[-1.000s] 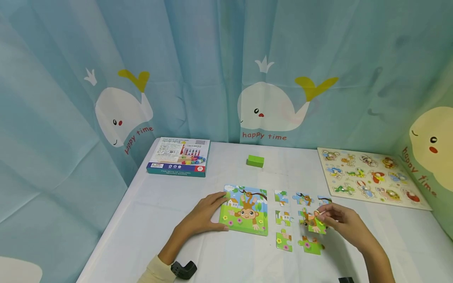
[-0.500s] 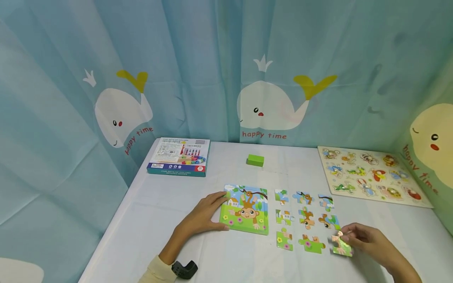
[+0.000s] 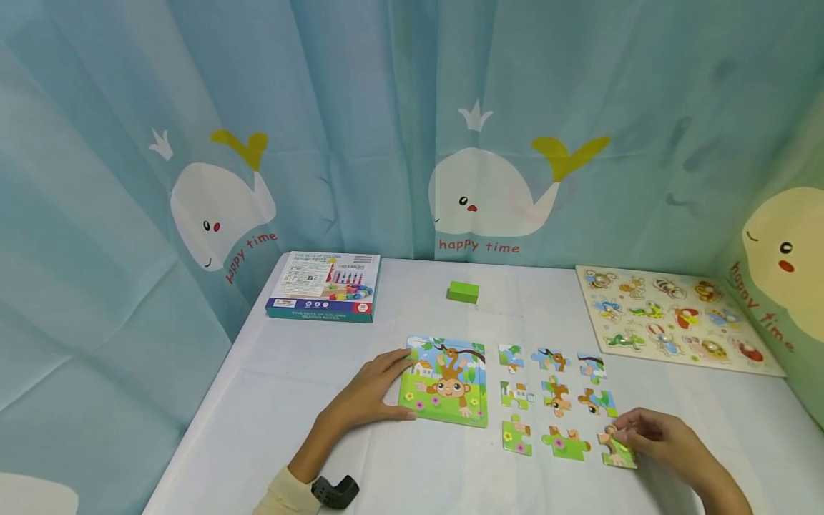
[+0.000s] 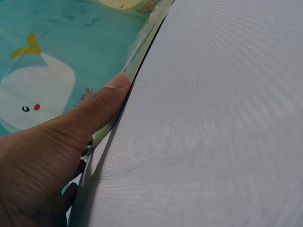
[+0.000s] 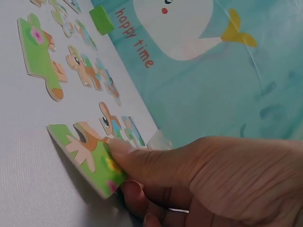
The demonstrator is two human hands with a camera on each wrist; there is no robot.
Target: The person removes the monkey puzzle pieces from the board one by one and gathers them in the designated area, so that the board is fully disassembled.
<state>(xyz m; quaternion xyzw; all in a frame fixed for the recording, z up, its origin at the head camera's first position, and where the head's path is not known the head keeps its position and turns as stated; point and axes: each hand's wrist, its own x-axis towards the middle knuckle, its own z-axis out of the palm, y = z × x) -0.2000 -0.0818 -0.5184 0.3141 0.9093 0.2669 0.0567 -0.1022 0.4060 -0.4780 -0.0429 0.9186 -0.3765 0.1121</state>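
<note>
My left hand point(image 3: 367, 390) holds the left side of a square monkey puzzle board point(image 3: 444, 383), thumb at the lower corner and fingers at the upper edge. In the left wrist view the thumb point(image 4: 102, 101) presses along the board's edge. With thumb and fingers, my right hand point(image 3: 666, 443) pinches a green puzzle piece point(image 3: 616, 455) at the lower right of the spread pieces. The right wrist view shows this piece point(image 5: 85, 153) tilted, close over the white table; it bears a monkey's hand and flowers. Several other pieces, including one with a pink flower point(image 3: 566, 445), lie in spaced rows.
A green block point(image 3: 463, 292) sits behind the puzzle. At the back left lies a flat bead-set box point(image 3: 325, 286). An insect peg board point(image 3: 679, 322) occupies the back right. A blue whale-print curtain point(image 3: 360, 143) hangs behind the white table point(image 3: 257, 415).
My right hand has carried the pinched piece from over the middle-right pieces toward the front right, then lowered it beside the bottom row. The left hand and board have stayed put.
</note>
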